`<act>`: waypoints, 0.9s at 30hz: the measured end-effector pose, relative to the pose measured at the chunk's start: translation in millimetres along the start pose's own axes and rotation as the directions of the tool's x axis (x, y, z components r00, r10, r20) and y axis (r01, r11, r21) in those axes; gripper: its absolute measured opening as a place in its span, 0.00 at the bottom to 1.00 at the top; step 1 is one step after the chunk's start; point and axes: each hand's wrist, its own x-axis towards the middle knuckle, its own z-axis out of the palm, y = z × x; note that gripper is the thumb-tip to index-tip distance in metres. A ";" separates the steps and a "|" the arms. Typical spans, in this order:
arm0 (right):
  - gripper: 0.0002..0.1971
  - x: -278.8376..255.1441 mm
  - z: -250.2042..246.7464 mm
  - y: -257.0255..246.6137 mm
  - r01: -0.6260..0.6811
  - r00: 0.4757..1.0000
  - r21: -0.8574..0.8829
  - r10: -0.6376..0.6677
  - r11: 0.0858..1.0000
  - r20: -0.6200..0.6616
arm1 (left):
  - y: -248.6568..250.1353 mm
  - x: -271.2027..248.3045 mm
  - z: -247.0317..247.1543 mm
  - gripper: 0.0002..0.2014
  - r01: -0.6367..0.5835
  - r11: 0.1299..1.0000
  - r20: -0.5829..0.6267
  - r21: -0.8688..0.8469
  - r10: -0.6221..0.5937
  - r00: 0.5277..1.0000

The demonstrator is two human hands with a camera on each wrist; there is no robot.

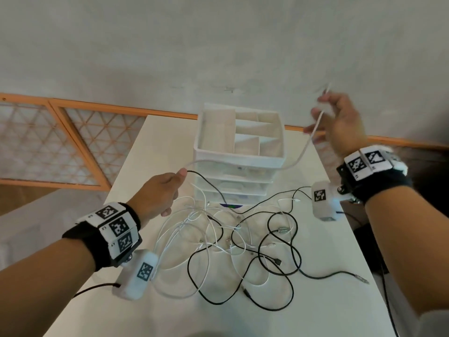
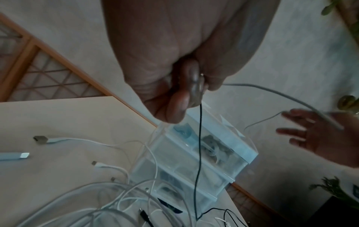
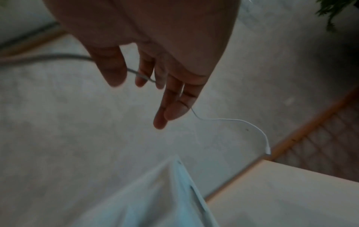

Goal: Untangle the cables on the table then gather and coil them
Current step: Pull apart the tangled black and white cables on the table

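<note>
A tangle of white and black cables [image 1: 230, 244] lies on the white table [image 1: 328, 300]. My left hand [image 1: 179, 173] is raised above the tangle's left side. Its curled fingers [image 2: 194, 86] pinch a white cable [image 1: 303, 149] together with a black cable [image 1: 209, 183] that hangs down into the pile [image 2: 199, 145]. The white cable [image 2: 272, 90] arcs across to my right hand [image 1: 340, 125], held high at the right with fingers spread. There it lies over the straight fingers [image 3: 174, 99], and its free end with a small plug [image 3: 268, 151] dangles beyond them.
A white drawer unit [image 1: 243, 154] with an open divided top tray stands at the table's far side, just behind the tangle. An orange-framed lattice screen [image 1: 60, 147] stands at the left. A dark object [image 1: 369, 246] sits off the table's right edge.
</note>
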 end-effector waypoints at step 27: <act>0.22 -79.8 33.0 41.8 -0.218 0.976 -0.539 0.191 0.814 -0.107 | -15.1 -18.2 -10.9 0.14 -0.160 0.893 0.197 0.422 0.082 0.977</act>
